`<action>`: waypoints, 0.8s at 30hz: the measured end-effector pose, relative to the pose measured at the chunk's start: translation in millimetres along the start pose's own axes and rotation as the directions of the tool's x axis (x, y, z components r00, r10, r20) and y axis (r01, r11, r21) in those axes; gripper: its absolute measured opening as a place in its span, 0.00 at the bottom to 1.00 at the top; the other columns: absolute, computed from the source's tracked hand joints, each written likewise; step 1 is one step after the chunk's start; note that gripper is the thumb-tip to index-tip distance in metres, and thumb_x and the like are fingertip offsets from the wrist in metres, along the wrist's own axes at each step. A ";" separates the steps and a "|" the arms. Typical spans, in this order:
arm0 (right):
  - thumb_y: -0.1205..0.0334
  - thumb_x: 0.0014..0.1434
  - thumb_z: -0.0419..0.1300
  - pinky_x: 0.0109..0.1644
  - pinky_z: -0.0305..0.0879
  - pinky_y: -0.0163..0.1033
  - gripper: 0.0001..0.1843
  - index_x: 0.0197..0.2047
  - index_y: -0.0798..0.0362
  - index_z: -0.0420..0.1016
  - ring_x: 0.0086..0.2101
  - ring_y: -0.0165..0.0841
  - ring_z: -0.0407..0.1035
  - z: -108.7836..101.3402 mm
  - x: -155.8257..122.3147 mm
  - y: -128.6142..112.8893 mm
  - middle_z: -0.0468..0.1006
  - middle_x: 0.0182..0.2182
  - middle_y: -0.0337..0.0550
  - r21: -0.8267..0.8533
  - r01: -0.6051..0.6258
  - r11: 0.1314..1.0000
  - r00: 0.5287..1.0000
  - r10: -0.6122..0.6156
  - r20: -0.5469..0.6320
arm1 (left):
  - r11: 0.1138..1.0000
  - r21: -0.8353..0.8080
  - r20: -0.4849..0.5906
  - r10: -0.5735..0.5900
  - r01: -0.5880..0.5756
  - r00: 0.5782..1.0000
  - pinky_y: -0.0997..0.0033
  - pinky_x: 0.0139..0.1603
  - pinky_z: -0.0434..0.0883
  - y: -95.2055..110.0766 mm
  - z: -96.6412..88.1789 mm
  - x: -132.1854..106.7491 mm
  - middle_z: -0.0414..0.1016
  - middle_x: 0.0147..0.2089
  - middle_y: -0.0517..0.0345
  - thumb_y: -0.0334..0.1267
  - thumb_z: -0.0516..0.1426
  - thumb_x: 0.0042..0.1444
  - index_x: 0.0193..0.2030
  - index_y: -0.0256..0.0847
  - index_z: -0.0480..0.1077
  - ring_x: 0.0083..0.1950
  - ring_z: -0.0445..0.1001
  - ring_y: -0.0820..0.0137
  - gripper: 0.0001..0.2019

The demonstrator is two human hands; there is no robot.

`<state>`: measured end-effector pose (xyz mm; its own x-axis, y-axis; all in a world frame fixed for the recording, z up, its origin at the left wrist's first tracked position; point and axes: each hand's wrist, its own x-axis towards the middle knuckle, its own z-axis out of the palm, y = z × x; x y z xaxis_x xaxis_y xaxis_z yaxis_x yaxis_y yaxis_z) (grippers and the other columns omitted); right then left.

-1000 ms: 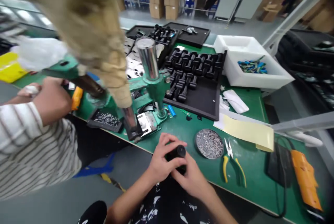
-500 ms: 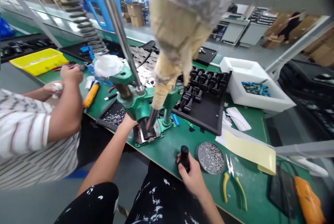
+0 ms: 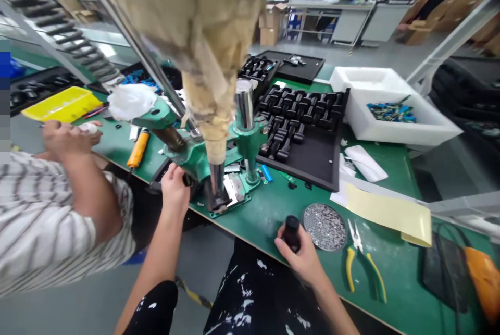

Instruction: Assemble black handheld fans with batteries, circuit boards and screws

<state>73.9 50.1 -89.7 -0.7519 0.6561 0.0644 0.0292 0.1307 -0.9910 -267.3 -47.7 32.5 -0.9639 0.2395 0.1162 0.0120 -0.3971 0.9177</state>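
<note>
My right hand (image 3: pixel 300 258) is wrapped around a black cylindrical piece (image 3: pixel 291 228) held upright near the bench's front edge. Just right of it lies a round dish of small shiny beads or balls (image 3: pixel 324 226), then yellow-and-green pliers (image 3: pixel 356 241) with their jaws apart. My left hand (image 3: pixel 174 187) is curled closed at the left side of a green press (image 3: pixel 250 142). Something dark shows at its right edge, too covered to name. Wrapped padding covers the press's column (image 3: pixel 207 90), which hides part of the bench behind it.
A black tray of black T-shaped parts (image 3: pixel 312 155) sits behind the press. A white foam box (image 3: pixel 394 126) holds blue and green pieces. At left, a co-worker's hands (image 3: pixel 68 139) hold a white item near a yellow bin (image 3: pixel 62 106) and an orange-handled tool (image 3: pixel 138 150).
My left hand has drawn back from behind the press, and its closed fingers now show. My right hand keeps the black cylinder. The view has shifted, and the co-worker's hands have moved left.
</note>
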 end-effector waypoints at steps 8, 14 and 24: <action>0.58 0.70 0.66 0.43 0.69 0.38 0.07 0.42 0.49 0.72 0.37 0.31 0.71 6.8 -10.0 -20.8 0.76 0.38 0.41 0.325 -0.043 0.945 0.994 0.007 0.111 | 0.910 -0.308 -0.017 -0.295 0.276 0.955 0.65 0.32 0.76 13.4 -32.1 -132.8 0.74 0.30 0.56 0.53 0.61 0.52 0.31 0.41 0.73 0.40 0.80 0.58 0.16; 0.50 0.57 0.77 0.41 0.77 0.42 0.29 0.58 0.50 0.78 0.33 0.36 0.78 21.7 3.2 -66.8 0.80 0.35 0.40 0.421 -0.293 0.858 0.950 0.214 0.226 | 0.621 -0.155 0.429 -0.658 0.768 0.619 0.70 0.25 0.71 -8.8 13.5 -205.3 0.74 0.33 0.52 0.59 0.63 0.58 0.23 0.41 0.61 0.33 0.75 0.64 0.26; 0.53 0.50 0.82 0.43 0.84 0.45 0.31 0.57 0.44 0.84 0.43 0.38 0.77 -20.0 -22.5 -78.4 0.75 0.46 0.45 0.375 -0.139 0.917 0.989 0.144 0.013 | 0.433 0.163 0.642 -0.729 0.886 0.238 0.65 0.17 0.67 -47.6 39.0 -211.8 0.70 0.23 0.52 0.68 0.59 0.51 0.20 0.43 0.62 0.22 0.70 0.64 0.29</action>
<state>101.7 40.0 -11.1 -0.7486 0.6581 -0.0808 -0.1158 -0.2498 -0.9614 -53.4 -44.9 -21.0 -0.0673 0.9154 -0.3969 -0.8060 0.1846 0.5624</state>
